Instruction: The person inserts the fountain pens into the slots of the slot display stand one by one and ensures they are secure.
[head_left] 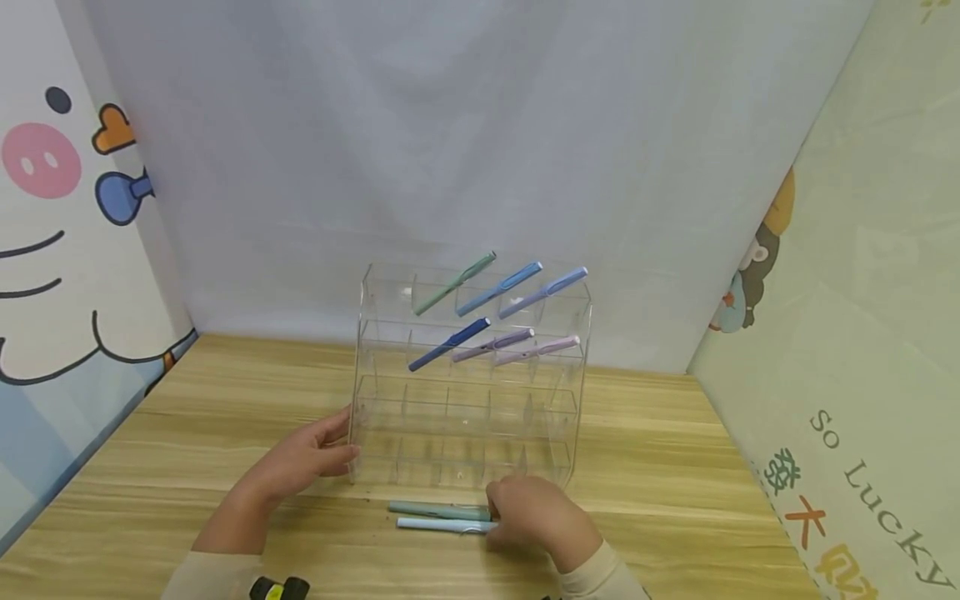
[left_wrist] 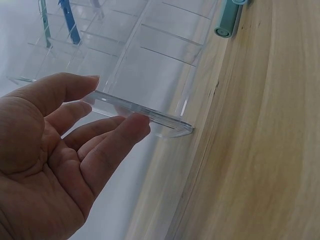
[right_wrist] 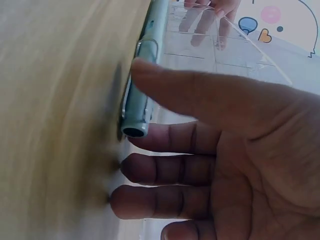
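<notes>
A clear acrylic pen rack (head_left: 465,421) with stepped rows stands on the table. My left hand (head_left: 311,450) holds its left side panel, thumb and fingers at the edge in the left wrist view (left_wrist: 60,145). In front of the rack, a green pen (head_left: 431,508) and a light blue pen (head_left: 435,525) lie side by side. My right hand (head_left: 536,517) is at their right ends. In the right wrist view its thumb and index finger pinch the green pen (right_wrist: 137,105), while the other fingers extend beside it. The light blue pen's right end is hidden in the head view.
Upper-row pens are green (head_left: 457,283), blue (head_left: 498,289) and periwinkle (head_left: 543,293). Below are dark blue (head_left: 450,344), purple (head_left: 492,344) and pink-lilac (head_left: 536,350) pens. A white curtain (head_left: 480,150) hangs behind; printed cloths flank the wooden table (head_left: 645,492).
</notes>
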